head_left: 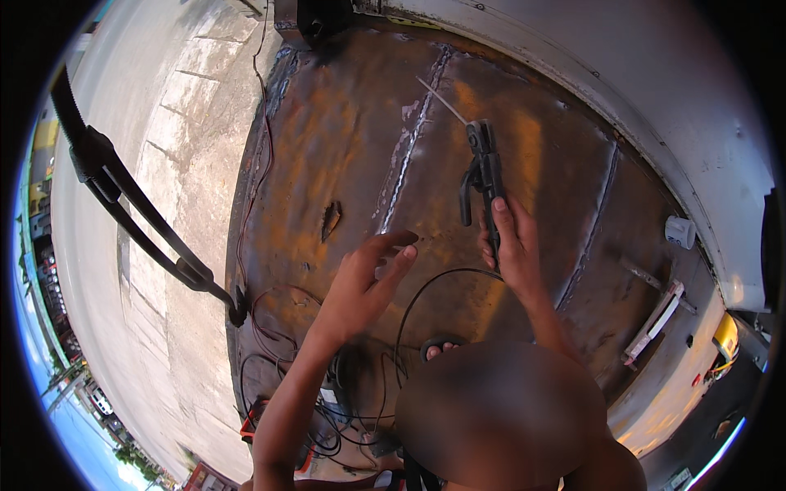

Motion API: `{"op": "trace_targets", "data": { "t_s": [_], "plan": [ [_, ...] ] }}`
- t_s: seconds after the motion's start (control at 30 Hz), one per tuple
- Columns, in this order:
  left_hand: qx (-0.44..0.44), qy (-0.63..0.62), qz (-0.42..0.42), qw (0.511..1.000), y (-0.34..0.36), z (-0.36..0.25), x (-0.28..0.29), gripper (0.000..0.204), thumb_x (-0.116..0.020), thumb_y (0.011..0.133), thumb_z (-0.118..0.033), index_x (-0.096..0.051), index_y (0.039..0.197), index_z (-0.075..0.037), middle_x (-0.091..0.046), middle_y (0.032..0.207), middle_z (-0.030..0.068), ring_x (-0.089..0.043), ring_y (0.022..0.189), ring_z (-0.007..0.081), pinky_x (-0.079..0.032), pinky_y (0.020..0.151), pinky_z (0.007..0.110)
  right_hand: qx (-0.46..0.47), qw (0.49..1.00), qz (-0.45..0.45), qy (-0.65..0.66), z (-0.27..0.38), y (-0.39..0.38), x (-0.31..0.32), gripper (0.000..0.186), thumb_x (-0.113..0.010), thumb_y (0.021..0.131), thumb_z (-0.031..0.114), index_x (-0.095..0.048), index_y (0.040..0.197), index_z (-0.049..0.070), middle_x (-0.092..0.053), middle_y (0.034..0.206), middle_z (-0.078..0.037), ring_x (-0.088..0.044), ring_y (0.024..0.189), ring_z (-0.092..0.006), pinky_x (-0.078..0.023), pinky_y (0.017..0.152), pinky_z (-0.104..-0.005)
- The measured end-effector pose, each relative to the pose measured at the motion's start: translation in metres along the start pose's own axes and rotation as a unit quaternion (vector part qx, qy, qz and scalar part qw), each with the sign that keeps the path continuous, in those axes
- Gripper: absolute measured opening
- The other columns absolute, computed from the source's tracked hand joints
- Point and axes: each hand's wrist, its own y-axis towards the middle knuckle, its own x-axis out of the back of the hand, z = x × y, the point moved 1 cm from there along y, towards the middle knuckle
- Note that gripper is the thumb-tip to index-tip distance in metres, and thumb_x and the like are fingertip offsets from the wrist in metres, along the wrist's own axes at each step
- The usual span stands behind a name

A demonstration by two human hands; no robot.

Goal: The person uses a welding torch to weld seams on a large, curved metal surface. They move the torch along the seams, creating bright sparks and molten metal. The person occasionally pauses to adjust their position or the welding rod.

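Observation:
My right hand (512, 241) is shut on a black welding electrode holder (485, 164), which carries a thin grey rod (442, 100) angled up-left near a bright weld seam (405, 164) on the rusty steel plate (303, 164). My left hand (372, 278) hovers left of it over the plate, thumb and forefinger curved but apart, with nothing visible in it. A small dark, jagged scrap (330, 221) lies on the plate up-left of that hand. A black cable (438, 274) loops below the holder. A blurred patch hides the bottom centre, beside some toes (438, 352) in a sandal.
Tangled cables (327, 421) lie at the lower left. A black jointed bar (147, 221) stands along the plate's left edge, beside concrete ground (164, 245). A white panel (671, 123) borders the upper right. A grey cup (679, 231) and a metal bracket (655, 323) sit on the right.

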Motion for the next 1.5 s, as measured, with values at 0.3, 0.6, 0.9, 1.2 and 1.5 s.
{"op": "trace_targets", "data": {
  "t_s": [0.3, 0.6, 0.9, 1.2, 1.5],
  "plan": [
    [-0.040, -0.136, -0.082, 0.986, -0.071, 0.061, 0.013, 0.043, -0.056, 0.109, -0.033, -0.064, 0.130, 0.004, -0.071, 0.124, 0.0190, -0.068, 0.118, 0.0285, -0.051, 0.101, 0.037, 0.032, 0.982, 0.052, 0.176, -0.010, -0.022, -0.029, 0.041, -0.054, 0.109, 0.043, -0.055, 0.126, 0.005, -0.054, 0.097, -0.005, -0.056, 0.076, -0.0133, -0.049, 0.064, -0.0289],
    [-0.082, -0.171, -0.156, 0.969, -0.185, 0.022, 0.042, 0.048, -0.052, 0.110, -0.039, -0.064, 0.134, 0.002, -0.068, 0.129, 0.0161, -0.068, 0.118, 0.0262, -0.051, 0.102, 0.039, 0.032, 0.969, 0.105, 0.220, 0.036, -0.172, -0.087, 0.032, -0.064, 0.106, 0.025, -0.051, 0.127, 0.005, -0.054, 0.099, -0.005, -0.054, 0.072, -0.0114, -0.045, 0.058, -0.0267],
    [-0.232, -0.164, -0.083, 0.955, -0.251, -0.051, 0.038, 0.048, -0.050, 0.111, -0.038, -0.063, 0.136, 0.001, -0.069, 0.131, 0.0149, -0.068, 0.121, 0.0256, -0.051, 0.103, 0.038, 0.147, 0.986, 0.025, 0.071, 0.147, -0.268, -0.033, 0.027, -0.067, 0.105, 0.027, -0.054, 0.113, 0.005, -0.055, 0.095, -0.003, -0.054, 0.071, -0.0100, -0.043, 0.054, -0.0260],
    [-0.154, -0.135, -0.077, 0.976, -0.219, -0.009, 0.023, 0.045, -0.053, 0.110, -0.036, -0.065, 0.133, 0.001, -0.069, 0.129, 0.0133, -0.069, 0.117, 0.0245, -0.052, 0.100, 0.037, 0.103, 0.990, -0.042, 0.086, 0.113, -0.204, -0.001, 0.024, -0.062, 0.107, 0.029, -0.053, 0.116, 0.008, -0.055, 0.094, -0.003, -0.049, 0.064, -0.0067, -0.038, 0.050, -0.0219],
    [-0.041, -0.162, -0.028, 0.986, -0.080, 0.021, -0.016, 0.045, -0.054, 0.111, -0.034, -0.063, 0.135, 0.003, -0.069, 0.127, 0.0128, -0.066, 0.112, 0.0206, -0.050, 0.098, 0.035, 0.182, 0.966, -0.055, -0.176, 0.011, -0.081, -0.009, 0.044, -0.060, 0.106, 0.029, -0.051, 0.137, 0.000, -0.066, 0.085, -0.017, -0.064, 0.065, -0.0279, -0.049, 0.058, -0.0390]
  ]
}}
